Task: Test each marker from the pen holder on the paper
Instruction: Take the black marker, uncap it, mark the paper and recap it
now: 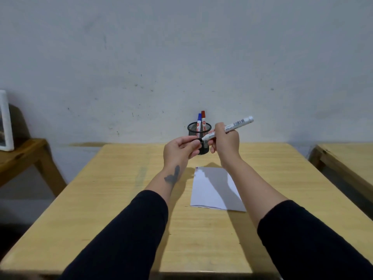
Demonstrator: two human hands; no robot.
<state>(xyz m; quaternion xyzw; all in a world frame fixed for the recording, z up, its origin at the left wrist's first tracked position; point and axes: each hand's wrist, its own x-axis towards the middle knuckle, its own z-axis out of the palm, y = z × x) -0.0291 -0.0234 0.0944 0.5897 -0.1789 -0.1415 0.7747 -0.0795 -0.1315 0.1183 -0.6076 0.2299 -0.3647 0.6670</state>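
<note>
Pale yellow wood is what the table [101, 199] is made of, and both hands are raised above its far half. A white-barrelled marker with a barcode label [232, 126] is gripped in the right hand [225, 141], fingers wrapped around the barrel, with the tail end angled up to the right and the tip end aimed down-left. At that tip end, a small black cap [198, 139] is pinched between thumb and fingers of the left hand [179, 148]; whether the cap is fully seated or just off can't really be told, it's too small. So both hands are closed, each on its own piece.

Right behind the hands, a black wire-mesh cylindrical pen holder [198, 129] is parked near the table's far edge, and two more markers are stood upright in it: a blue-capped white marker [199, 121] and a red-capped white marker [203, 118], side by side.

Nearer, below the right forearm, a white rectangular sheet of paper [210, 188] is laid flat on the table, with tiny coloured marks at its far left corner [197, 168].
</note>
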